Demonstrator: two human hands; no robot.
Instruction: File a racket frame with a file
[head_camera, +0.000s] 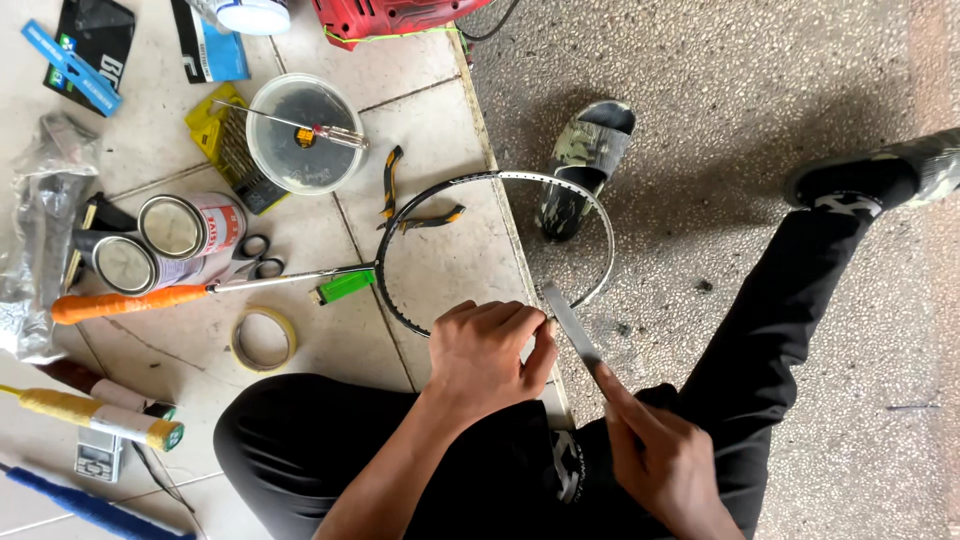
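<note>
Our left hand (487, 352) curls knuckles-up over the near rim of the unstrung racket frame (497, 178), fingers closed on it at the tile floor's edge (503, 215). Our right hand (662, 455) grips a flat metal file (570, 323), tip against the rim. The gripped rim is hidden. Bare speckled concrete (760, 80) lies open rightward.

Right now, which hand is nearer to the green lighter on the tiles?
Left. The left hand grips the racket frame just right of the green lighter. The right hand holds a metal file farther right, over the speckled floor.
</note>
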